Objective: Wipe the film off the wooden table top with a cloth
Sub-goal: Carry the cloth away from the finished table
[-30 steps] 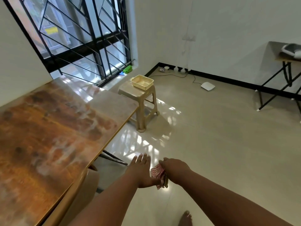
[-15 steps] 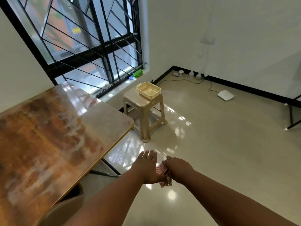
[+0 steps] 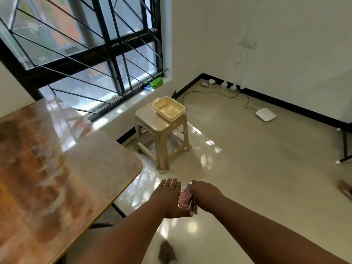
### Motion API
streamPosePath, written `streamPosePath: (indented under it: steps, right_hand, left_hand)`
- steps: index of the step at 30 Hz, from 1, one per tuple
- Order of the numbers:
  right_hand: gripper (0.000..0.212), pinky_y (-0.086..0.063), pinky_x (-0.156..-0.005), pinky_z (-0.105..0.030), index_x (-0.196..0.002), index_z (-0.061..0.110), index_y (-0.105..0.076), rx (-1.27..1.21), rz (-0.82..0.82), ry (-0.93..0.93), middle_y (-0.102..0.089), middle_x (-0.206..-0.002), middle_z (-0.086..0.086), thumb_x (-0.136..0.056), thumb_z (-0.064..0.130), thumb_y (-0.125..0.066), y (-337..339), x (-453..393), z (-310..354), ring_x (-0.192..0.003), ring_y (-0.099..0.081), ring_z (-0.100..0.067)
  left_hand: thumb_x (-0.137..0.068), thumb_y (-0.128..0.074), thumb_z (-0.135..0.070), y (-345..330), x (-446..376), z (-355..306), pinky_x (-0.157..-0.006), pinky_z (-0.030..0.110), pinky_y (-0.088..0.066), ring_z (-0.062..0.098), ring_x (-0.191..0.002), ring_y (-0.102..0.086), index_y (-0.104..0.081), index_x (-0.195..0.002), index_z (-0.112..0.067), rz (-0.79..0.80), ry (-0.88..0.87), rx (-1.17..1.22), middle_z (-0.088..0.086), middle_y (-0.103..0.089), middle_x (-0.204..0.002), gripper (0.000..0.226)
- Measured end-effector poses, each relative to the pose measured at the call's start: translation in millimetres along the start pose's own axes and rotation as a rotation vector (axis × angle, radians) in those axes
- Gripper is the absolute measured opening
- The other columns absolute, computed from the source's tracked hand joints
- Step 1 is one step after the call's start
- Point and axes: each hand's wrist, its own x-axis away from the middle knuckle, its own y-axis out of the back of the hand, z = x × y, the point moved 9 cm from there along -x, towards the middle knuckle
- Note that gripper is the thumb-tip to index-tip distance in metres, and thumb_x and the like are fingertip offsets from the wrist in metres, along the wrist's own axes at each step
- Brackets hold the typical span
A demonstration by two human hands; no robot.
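The person holds a red and white striped cloth (image 3: 186,200) out over the floor, to the right of the wooden table (image 3: 57,168) and not touching it. The right hand (image 3: 204,195) has its fingers curled round the cloth. The left hand (image 3: 169,197) lies flat beside the cloth, fingers straight and together. A tan stool (image 3: 162,138) stands past the hands, near the table's corner.

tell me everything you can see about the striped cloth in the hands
The red-and-white striped cloth looks like soft fabric, bunched into a small wad rather than spread flat. It is held in the air over the glossy beige floor, right of the wooden table top and not touching it. The right hand grips it from above; the left hand, fingers straight, lies against its left side.
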Motion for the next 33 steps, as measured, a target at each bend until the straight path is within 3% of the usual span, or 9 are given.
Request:
streamPosePath:
  steps: [5,12,17,27,30,33]
  right_hand:
    - [0.042,-0.043,-0.099,-0.04,-0.136,0.014,-0.046,-0.02,0.017,-0.041,-0.04,-0.146,-0.008,-0.094,0.011,-0.048,34.3,-47.2,-23.7,-0.126,-0.047,-0.028]
    - [0.037,-0.045,-0.096,-0.037,-0.13,0.015,-0.051,-0.074,-0.016,-0.081,-0.047,-0.139,-0.008,-0.094,0.014,-0.049,86.5,-105.6,-43.3,-0.122,-0.05,-0.026]
    - [0.039,-0.042,-0.096,-0.037,-0.134,0.016,-0.048,-0.076,0.011,-0.063,-0.042,-0.145,-0.007,-0.095,0.017,-0.049,110.9,-146.6,-53.5,-0.126,-0.047,-0.025]
    - [0.029,-0.043,-0.081,-0.031,-0.124,0.017,-0.057,-0.222,-0.007,0.002,-0.061,-0.122,-0.007,-0.096,0.019,-0.048,156.9,-247.6,-95.5,-0.108,-0.059,-0.026]
    - [0.032,-0.043,-0.083,-0.031,-0.125,0.016,-0.057,-0.221,0.019,0.039,-0.061,-0.123,-0.008,-0.094,0.014,-0.05,173.7,-275.9,-112.6,-0.109,-0.058,-0.026]
    - [0.037,-0.041,-0.077,-0.029,-0.125,0.017,-0.056,-0.231,0.032,0.053,-0.06,-0.122,-0.008,-0.09,0.005,-0.05,189.0,-304.8,-135.8,-0.108,-0.057,-0.026]
  left_hand:
    - [-0.073,-0.04,-0.085,45.4,-55.2,21.9,-0.119,0.042,0.003,0.027,-0.147,0.006,0.001,-0.151,-0.006,-0.044,-0.08,-0.06,0.014,0.003,-0.16,0.118]
    - [-0.072,-0.037,-0.087,96.7,-110.5,70.0,-0.117,0.039,0.009,0.025,-0.147,0.011,0.007,-0.151,-0.009,-0.03,-0.02,-0.033,0.011,0.008,-0.16,0.119]
    - [-0.069,-0.038,-0.089,112.0,-142.9,85.9,-0.118,0.042,0.009,0.025,-0.146,0.012,0.008,-0.151,-0.012,0.01,0.008,0.027,0.01,0.008,-0.16,0.121]
    - [-0.066,-0.039,-0.091,158.5,-238.8,121.4,-0.114,0.051,0.015,0.027,-0.146,0.013,0.004,-0.152,-0.019,0.02,0.085,-0.037,0.006,0.003,-0.161,0.12]
    - [-0.072,-0.046,-0.082,185.0,-274.2,129.1,-0.117,0.053,0.004,0.028,-0.147,-0.003,-0.014,-0.152,-0.019,-0.003,0.086,-0.053,0.006,-0.016,-0.159,0.106]
    - [-0.081,-0.056,-0.045,216.2,-304.4,137.6,-0.114,0.046,-0.023,0.023,-0.127,-0.045,-0.046,-0.13,-0.026,-0.111,0.1,0.05,0.001,-0.056,-0.131,0.054]
